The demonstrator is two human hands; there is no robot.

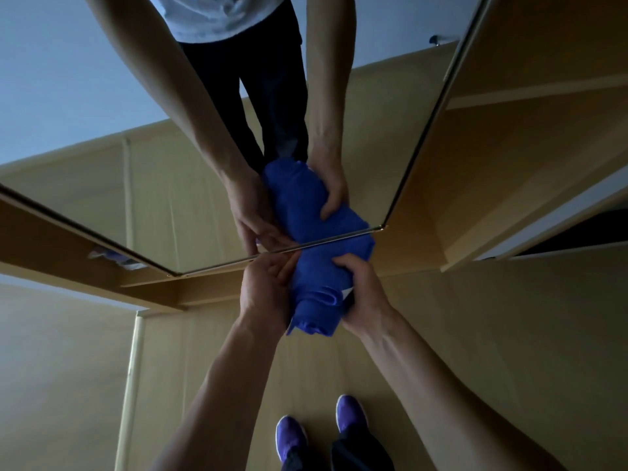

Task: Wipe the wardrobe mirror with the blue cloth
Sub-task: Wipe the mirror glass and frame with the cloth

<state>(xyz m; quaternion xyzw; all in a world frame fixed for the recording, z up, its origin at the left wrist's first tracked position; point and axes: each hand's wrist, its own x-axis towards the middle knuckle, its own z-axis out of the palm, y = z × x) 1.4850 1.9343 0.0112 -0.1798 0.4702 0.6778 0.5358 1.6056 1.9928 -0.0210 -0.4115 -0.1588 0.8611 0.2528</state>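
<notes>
We hold the cloth (321, 283) bunched into a thick roll between both hands, in the middle of the view and right at the mirror's (170, 198) lower edge. The roll's far end touches or nearly touches the glass; we cannot tell which. The right hand (365, 297) wraps the roll from 3 o'clock, fingers curled over the top. The left hand (263, 294) closes on it from 9 o'clock, its fingertips pinching the fabric. The mirror fills the upper half of the view from 9 to 1 o'clock and reflects the same grip.

We judge that we are readying the cloth, gathering it into a pad, and that wiping has not begun. Next, one hand would need to take the pad alone, flatten it against the glass and sweep upward toward 12 o'clock.

We see no readable writing. A white sliver (347, 294) beside the right palm may be a tag, but it is too small to read. The wardrobe (492, 185) at 2 o'clock is plain wood, and the purple shoes (290, 436) at 6 o'clock show no logo.
</notes>
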